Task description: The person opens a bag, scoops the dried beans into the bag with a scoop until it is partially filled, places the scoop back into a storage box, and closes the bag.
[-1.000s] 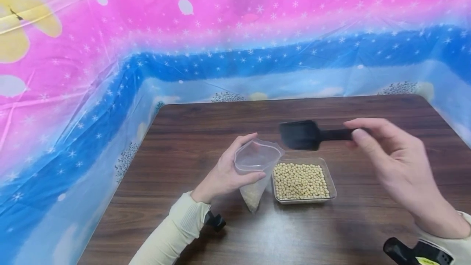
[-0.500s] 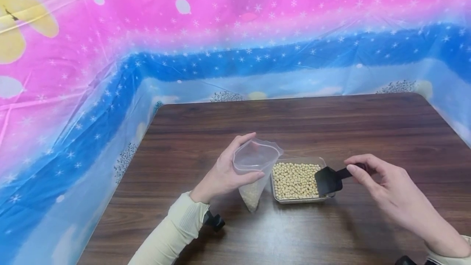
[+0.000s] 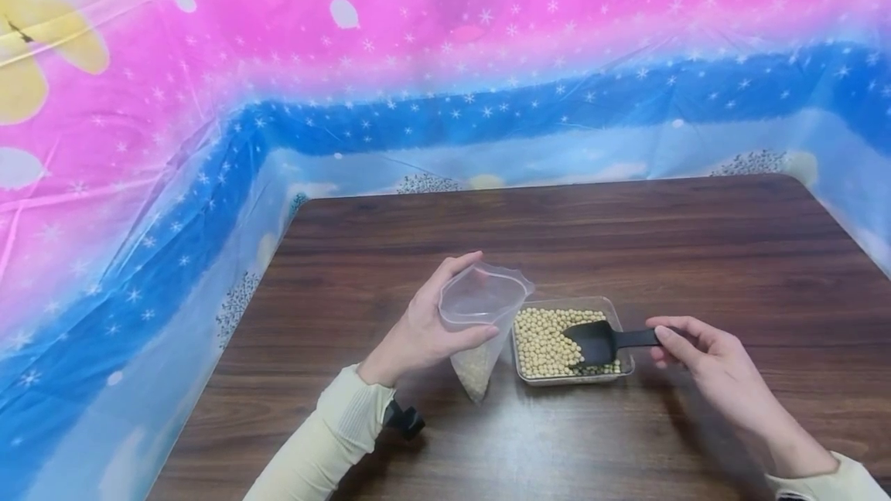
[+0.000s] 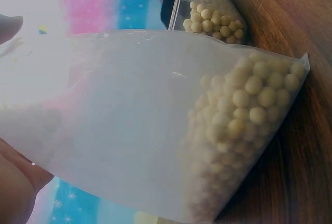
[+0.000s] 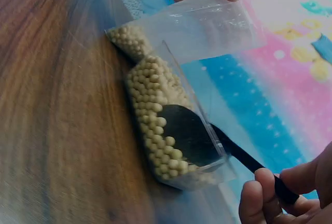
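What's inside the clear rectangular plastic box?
Round pale-yellow beans, with a black scoop dipped among them. Whatever lies under the scoop is covered, and beans hide the bottom of the box.

Lower centre: container (image 3: 574,382) stood on table (image 3: 418,234), right of bag (image 3: 485,300); beans (image 3: 548,342) lay in container, scoop (image 3: 597,342) among them.

A black scoop (image 3: 599,341) sits among pale beans (image 3: 544,337) in a clear box (image 3: 572,380) beside a tilted, open, part-filled translucent bag (image 3: 485,298).

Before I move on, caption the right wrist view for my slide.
The right hand holds a black scoop in a clear container of beans, near a partly filled bag.
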Motion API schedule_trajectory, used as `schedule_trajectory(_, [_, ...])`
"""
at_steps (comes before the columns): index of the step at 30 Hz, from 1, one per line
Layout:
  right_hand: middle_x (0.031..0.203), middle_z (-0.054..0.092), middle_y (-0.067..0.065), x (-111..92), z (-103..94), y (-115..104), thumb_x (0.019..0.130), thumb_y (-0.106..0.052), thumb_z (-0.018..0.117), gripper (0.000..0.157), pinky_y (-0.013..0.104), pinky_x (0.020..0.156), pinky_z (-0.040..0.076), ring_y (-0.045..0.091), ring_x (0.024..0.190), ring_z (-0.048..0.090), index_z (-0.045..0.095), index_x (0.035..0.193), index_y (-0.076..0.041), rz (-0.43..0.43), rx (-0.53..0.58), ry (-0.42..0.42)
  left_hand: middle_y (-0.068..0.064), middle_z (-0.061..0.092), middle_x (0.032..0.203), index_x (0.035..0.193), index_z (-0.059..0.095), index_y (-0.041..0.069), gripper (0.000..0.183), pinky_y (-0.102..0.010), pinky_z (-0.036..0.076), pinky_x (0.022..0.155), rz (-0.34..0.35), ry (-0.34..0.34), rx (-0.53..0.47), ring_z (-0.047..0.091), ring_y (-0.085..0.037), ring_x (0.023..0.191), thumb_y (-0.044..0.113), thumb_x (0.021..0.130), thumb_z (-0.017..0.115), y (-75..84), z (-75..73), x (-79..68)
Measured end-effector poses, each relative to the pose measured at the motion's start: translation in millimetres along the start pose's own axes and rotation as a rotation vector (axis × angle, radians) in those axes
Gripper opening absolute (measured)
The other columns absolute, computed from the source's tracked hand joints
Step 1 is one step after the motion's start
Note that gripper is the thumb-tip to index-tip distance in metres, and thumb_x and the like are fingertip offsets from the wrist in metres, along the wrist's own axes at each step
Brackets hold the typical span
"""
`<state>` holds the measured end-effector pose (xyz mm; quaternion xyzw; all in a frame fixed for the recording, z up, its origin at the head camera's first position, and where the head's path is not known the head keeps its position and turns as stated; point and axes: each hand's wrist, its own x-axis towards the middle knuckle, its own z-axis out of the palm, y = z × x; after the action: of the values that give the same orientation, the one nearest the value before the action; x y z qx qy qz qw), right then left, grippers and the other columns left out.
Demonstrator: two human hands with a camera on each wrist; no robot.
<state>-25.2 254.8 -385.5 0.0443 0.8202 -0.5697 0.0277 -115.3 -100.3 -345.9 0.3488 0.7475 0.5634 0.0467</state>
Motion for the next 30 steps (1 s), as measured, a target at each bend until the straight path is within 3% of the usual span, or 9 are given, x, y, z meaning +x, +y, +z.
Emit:
schedule_trajectory(6, [0.087, 0.065, 0.002, 3.3, 8.0, 15.5, 0.101, -0.022, 0.054, 0.029, 0.024, 0.075, 0.056, 0.01, 0.078, 0.064, 0.06, 0.119, 0.0, 0.037, 0.348, -0.029, 0.0, 0.053, 0.13, 0.146, 0.035, 0.032, 0.083, -0.043, 0.053, 0.088, -0.001, 0.007, 0.001, 0.059, -0.028, 0.108, 0.014, 0.08, 0.081, -0.8, -0.2, -0.5])
schedule_trajectory(13, [0.087, 0.066, 0.001, 4.9, 0.6, 25.2, 0.102, -0.02, 0.052, 0.016, 0.025, 0.076, 0.053, 0.01, 0.079, 0.063, 0.064, 0.113, -0.016, 0.048, 0.509, -0.066, -0.002, 0.052, 0.13, 0.147, 0.035, 0.03, 0.082, -0.046, 0.053, 0.089, 0.009, 0.003, -0.008, 0.059, -0.028, 0.108, 0.013, 0.08, 0.08, -1.6, 0.0, 0.0])
schedule_trajectory(17, [0.09, 0.065, 0.001, 6.8, -9.0, 25.0, 0.102, -0.017, 0.05, 0.017, 0.026, 0.078, 0.052, 0.011, 0.082, 0.062, 0.062, 0.114, -0.017, 0.038, 0.614, -0.121, 0.0, 0.052, 0.13, 0.146, 0.035, 0.031, 0.082, -0.045, 0.053, 0.088, 0.006, 0.002, -0.004, 0.059, -0.028, 0.108, 0.014, 0.08, 0.08, -1.8, -0.2, -0.2])
schedule_trajectory(23, [0.093, 0.065, 0.002, 9.9, -25.1, 12.1, 0.103, -0.015, 0.047, 0.021, 0.025, 0.078, 0.05, 0.013, 0.085, 0.062, 0.061, 0.119, -0.011, 0.0, 0.736, -0.166, -0.002, 0.052, 0.13, 0.147, 0.035, 0.028, 0.08, -0.046, 0.053, 0.089, 0.019, -0.002, -0.004, 0.059, -0.031, 0.108, 0.013, 0.081, 0.079, -3.4, -0.3, -0.4])
schedule_trajectory(30, [0.094, 0.064, 0.004, 11.2, -41.0, -23.6, 0.103, -0.016, 0.047, 0.026, 0.027, 0.077, 0.051, 0.016, 0.085, 0.061, 0.058, 0.124, -0.007, -0.041, 0.802, -0.145, -0.002, 0.051, 0.13, 0.146, 0.035, 0.029, 0.082, -0.044, 0.054, 0.087, 0.021, -0.003, 0.002, 0.059, -0.03, 0.108, 0.014, 0.08, 0.08, -3.8, -0.7, 0.1])
